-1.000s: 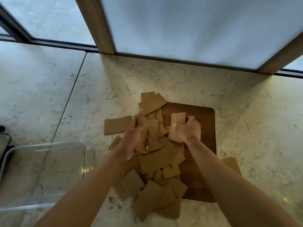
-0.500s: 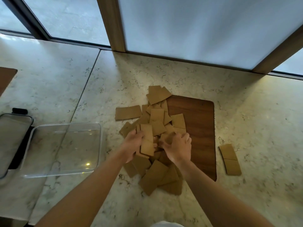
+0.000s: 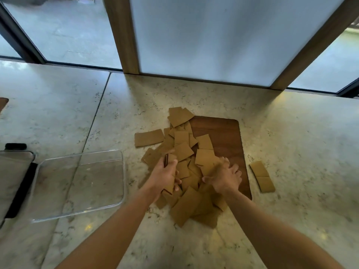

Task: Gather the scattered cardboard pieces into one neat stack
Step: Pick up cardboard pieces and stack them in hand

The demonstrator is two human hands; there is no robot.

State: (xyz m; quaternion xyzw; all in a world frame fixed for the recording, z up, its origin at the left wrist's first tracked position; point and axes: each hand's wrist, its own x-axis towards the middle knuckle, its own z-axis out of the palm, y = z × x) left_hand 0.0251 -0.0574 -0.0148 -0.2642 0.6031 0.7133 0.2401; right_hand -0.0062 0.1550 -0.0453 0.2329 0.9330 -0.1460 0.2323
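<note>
obs: pile of brown cardboard pieces (image 3: 182, 150) lies loose and overlapping on the marble counter (image 3: 291, 152), spilling over the left edge of a dark wooden board (image 3: 223, 136). pieces lie at all angles; no squared stack on the surface.

left hand (image 3: 165, 175): fingers curled round a small bunch of cardboard pieces held on edge, upright, thumb across the near face. bunch stands over the left-centre of the pile. the hand grips it firmly.

right hand (image 3: 225, 175): over the right side of the pile, at the board's near-left part. fingers bent and spread, tips blurred. it lies against a piece at the pile's right edge, but whether it pinches that piece or only touches it cannot be told.

outliers: one flat piece (image 3: 149, 137) lies left of the pile's far part, just beside it. two pieces (image 3: 262, 176) lie end to end on the counter right of the board, apart from the pile.

also present: clear plastic tray (image 3: 77, 183) on the counter, left of the pile; a dark-edged object (image 3: 13, 175) at the left frame edge, partly cut off. frosted window panels (image 3: 213, 35) in wooden frames at the far side.
</note>
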